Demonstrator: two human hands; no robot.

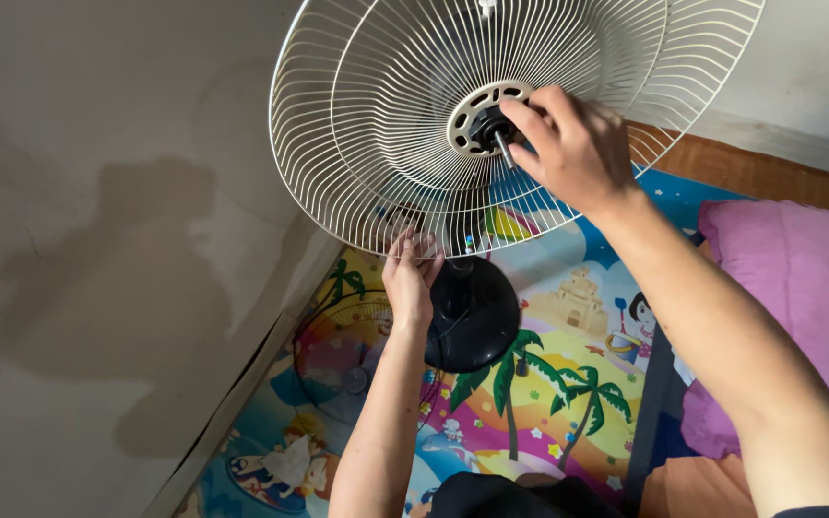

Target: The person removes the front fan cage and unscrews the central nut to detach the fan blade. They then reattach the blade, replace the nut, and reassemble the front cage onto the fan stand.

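Head view shows a white wire fan guard point(376, 105) held up over a colourful play mat point(539, 384), near the mat's wall-side edge. The right hand point(573, 149) curls its fingers around the black hub point(489, 127) in the guard's middle. The left hand point(410, 278) pinches the guard's bottom rim, though maybe only touches it. The round black fan base point(472, 317) stands on the mat below.
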